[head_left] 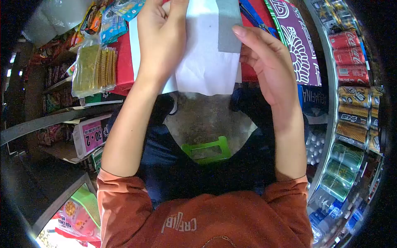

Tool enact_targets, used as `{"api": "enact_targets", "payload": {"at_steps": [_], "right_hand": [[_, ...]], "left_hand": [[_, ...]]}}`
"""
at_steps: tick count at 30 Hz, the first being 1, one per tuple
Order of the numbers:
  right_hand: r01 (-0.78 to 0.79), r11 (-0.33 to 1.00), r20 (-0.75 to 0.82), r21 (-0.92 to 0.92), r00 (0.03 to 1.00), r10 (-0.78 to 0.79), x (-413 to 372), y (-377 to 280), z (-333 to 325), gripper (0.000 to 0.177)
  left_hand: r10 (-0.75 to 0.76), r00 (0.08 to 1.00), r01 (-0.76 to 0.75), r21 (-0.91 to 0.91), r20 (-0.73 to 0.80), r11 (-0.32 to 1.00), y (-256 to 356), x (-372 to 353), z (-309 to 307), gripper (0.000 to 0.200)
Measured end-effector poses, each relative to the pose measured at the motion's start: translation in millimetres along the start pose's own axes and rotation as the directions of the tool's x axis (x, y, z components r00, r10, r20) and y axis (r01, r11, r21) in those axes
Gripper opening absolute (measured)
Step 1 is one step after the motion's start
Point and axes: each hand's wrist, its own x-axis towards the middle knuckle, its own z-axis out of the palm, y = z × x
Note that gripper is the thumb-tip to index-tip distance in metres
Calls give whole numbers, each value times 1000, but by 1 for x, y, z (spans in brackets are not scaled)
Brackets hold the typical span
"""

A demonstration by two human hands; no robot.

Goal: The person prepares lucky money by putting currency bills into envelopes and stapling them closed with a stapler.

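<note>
Head view, looking down past our own chest. We hold a white sheet [206, 62] upright in front of us with both hands, above our lap and in front of a red surface [124, 66] that shows at its left edge. A grey strip [228, 25] lies on the upper right part of the sheet and runs out of the top of the frame.

Left hand [159, 37]: its grip is closed on the sheet near the upper left, with the fingers folded over the front of the paper and the forearm rising from the lower left.

Right hand [269, 66]: its grip is clamped on the sheet's right edge. One digit is stretched flat along the lower corner of the grey strip, and the other fingers are curled just beside the paper's edge.

Surroundings: a bundle of clear snack packets [93, 68] hangs to the left of the sheet, near the left forearm. A purple patterned panel [295, 41] stands to the right, behind the right hand. Further right, rows of drink cans [351, 74] fill curved shelves. Below the sheet, between our arms, a green plastic frame [206, 149] sits on the grey floor [206, 120]. A pink box [89, 136] printed with numbers rests on a shelf at the lower left. Our rust-orange shirt [231, 219] fills the bottom of the frame.
</note>
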Motion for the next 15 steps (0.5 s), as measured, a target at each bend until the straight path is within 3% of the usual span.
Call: {"api": "enact_targets", "payload": {"at_steps": [5, 8, 10, 15], "right_hand": [[-30, 999, -26, 46, 999, 31, -1, -2, 2, 30], [10, 999, -32, 35, 999, -9, 1, -1, 0, 30], [2, 998, -39, 56, 999, 0, 2, -1, 0, 30], [-6, 994, -53, 112, 999, 12, 2, -2, 5, 30]], "left_hand": [[106, 994, -108, -58, -36, 992, -7, 2, 7, 22], [28, 1000, -28, -5, -13, 1000, -4, -1, 5, 22], [40, 996, -38, -26, 83, 999, 5, -7, 0, 21], [55, 998, -54, 148, -1, 987, -3, -6, 9, 26]]}}
